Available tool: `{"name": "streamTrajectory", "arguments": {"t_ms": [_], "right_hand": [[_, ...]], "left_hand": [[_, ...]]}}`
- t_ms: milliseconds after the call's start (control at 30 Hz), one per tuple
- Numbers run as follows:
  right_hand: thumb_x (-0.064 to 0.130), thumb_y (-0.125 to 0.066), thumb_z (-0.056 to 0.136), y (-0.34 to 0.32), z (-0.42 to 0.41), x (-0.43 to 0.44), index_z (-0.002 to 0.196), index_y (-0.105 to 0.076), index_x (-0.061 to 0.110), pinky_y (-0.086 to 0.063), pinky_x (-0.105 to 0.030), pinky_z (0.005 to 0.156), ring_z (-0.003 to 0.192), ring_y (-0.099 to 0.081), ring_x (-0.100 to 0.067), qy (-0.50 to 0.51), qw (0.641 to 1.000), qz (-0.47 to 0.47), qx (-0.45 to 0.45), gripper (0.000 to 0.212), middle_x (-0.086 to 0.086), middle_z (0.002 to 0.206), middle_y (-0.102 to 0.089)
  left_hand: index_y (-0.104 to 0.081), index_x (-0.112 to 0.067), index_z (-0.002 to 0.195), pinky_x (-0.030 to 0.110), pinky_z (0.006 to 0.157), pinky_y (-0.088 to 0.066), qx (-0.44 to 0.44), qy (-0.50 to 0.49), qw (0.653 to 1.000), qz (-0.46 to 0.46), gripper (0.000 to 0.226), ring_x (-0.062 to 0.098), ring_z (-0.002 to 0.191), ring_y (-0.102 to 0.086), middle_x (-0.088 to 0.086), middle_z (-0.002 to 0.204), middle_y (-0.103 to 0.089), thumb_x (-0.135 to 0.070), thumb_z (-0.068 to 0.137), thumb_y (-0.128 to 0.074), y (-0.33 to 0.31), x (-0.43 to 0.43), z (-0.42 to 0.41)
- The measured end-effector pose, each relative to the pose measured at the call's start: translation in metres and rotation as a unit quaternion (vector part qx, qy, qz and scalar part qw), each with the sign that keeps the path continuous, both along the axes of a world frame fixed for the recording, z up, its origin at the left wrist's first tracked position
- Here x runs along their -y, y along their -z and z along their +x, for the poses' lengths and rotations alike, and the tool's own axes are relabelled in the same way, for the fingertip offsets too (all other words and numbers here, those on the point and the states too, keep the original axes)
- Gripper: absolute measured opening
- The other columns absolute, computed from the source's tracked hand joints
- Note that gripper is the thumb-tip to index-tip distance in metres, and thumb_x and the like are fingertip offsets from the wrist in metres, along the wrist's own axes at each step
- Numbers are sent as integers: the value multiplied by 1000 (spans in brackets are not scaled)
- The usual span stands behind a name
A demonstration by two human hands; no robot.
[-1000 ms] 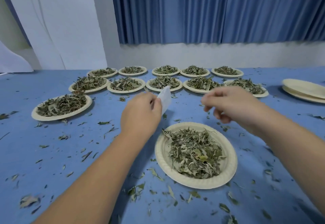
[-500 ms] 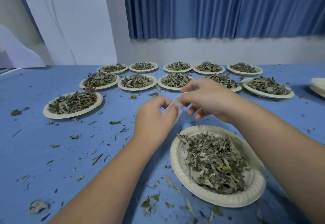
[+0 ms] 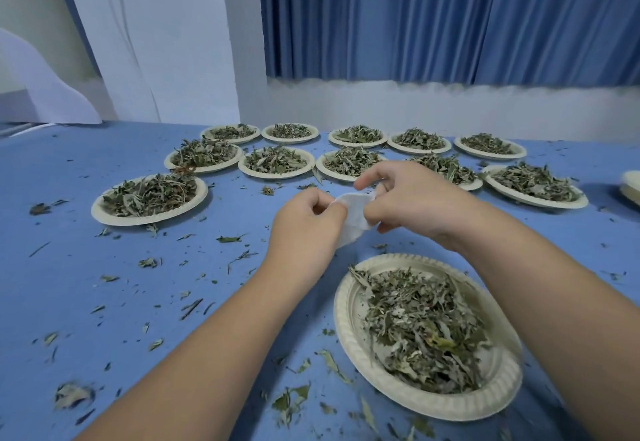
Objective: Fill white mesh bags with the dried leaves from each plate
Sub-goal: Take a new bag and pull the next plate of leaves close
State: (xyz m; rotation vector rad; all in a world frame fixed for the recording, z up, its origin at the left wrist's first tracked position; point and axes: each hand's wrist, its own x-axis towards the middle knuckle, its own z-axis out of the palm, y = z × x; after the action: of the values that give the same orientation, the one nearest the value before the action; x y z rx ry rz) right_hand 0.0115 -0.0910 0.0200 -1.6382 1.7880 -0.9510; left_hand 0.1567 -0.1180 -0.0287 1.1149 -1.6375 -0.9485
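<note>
Small white mesh bag [image 3: 353, 213], earlier held by left hand [image 3: 304, 229] alone, now pinched by right hand [image 3: 412, 205] too; mouth judged being opened for filling.

- Even, cool, moderately bright indoor light with a blue cast.
- Soft shadows lie on the table [image 3: 69, 284] beside the near plate [image 3: 349, 319].
- Wide-angle bending toward the edges; lower corners blurred, centre sharp.
</note>
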Motion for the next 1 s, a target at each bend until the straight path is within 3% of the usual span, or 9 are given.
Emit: {"name": "streamTrajectory", "arguments": {"t_ms": [100, 267, 367, 433, 567, 633, 700, 800, 1000], "right_hand": [[-3, -61, 71, -3, -3, -3, 102, -62, 18, -45, -36, 59, 44, -48, -3, -28, 999, -10, -23, 38, 14, 49, -49], [-7, -57, 72, -4, -3, -3, 99, -60, 19, -36, -24, 53, 50, -43, -8, -48, 998, -27, -15, 37, 10, 57, -44], [-4, -58, 73, -1, -3, -1, 94, -58, 22, -38, -29, 59, 54, -43, -12, -45, 998, -4, -33, 34, 10, 55, -47], [4, -58, 74, 2, -2, 1, 94, -56, 25, -41, -31, 60, 59, -47, -14, -30, 998, 18, -53, 29, 7, 64, -51], [20, -59, 80, 8, 4, 4, 104, -52, 26, -36, -22, 47, 60, -53, -13, 23, 997, 11, -67, 25, 3, 80, -55], [15, -60, 80, 8, 3, 5, 109, -50, 25, -39, -22, 45, 57, -56, -16, 30, 997, 9, -65, 31, -1, 79, -59], [8, -61, 81, 7, -1, 4, 112, -49, 20, -42, -24, 45, 56, -57, -17, 21, 998, 27, -49, 36, -5, 77, -59], [4, -60, 82, 5, -7, 2, 112, -52, 14, -48, -23, 46, 52, -58, -14, 8, 999, 51, -5, 33, -8, 74, -60], [6, -61, 83, -4, -17, -2, 113, -56, 14, -53, -26, 53, 54, -64, -14, -17, 997, 70, -38, 32, -10, 79, -63]], "left_hand": [[-57, -18, 80, 16, 52, -35, 77, -3, 994, -79, 10, 2, 62, -48, -8, 80, -59, -20, 90, -57, -2, -1, 4], [-54, -21, 79, 30, 55, -37, 226, 16, 968, -105, 8, 13, 69, -52, -5, 79, -58, -19, 85, -58, -3, 0, 5], [-51, -24, 82, 30, 52, -40, 202, -34, 976, -67, 7, 17, 61, -55, -3, 71, -59, -20, 87, -53, -2, 2, 8], [-50, -25, 84, 33, 53, -44, 182, -52, 980, -63, 5, 18, 59, -55, -2, 71, -60, -21, 88, -51, -3, 3, 10], [-50, -29, 92, 41, 57, -50, 168, -2, 979, -112, 10, 20, 58, -57, -1, 63, -61, -18, 91, -51, -2, 0, 7], [-49, -30, 96, 36, 53, -48, 155, 9, 979, -133, 14, 12, 53, -54, -2, 61, -59, -17, 92, -50, -1, -2, 7], [-50, -31, 97, 19, 42, -38, 121, -11, 982, -143, 19, 7, 48, -49, -3, 56, -55, -13, 90, -50, -3, -1, 9], [-55, -32, 94, 16, 38, -33, 92, -12, 986, -138, 22, 5, 46, -44, -5, 56, -53, -11, 88, -51, -6, 0, 11], [-65, -37, 81, 9, 42, -29, 77, 81, 978, -177, 22, 1, 45, -44, -16, 65, -54, -19, 94, -60, -8, -6, 12]]}}
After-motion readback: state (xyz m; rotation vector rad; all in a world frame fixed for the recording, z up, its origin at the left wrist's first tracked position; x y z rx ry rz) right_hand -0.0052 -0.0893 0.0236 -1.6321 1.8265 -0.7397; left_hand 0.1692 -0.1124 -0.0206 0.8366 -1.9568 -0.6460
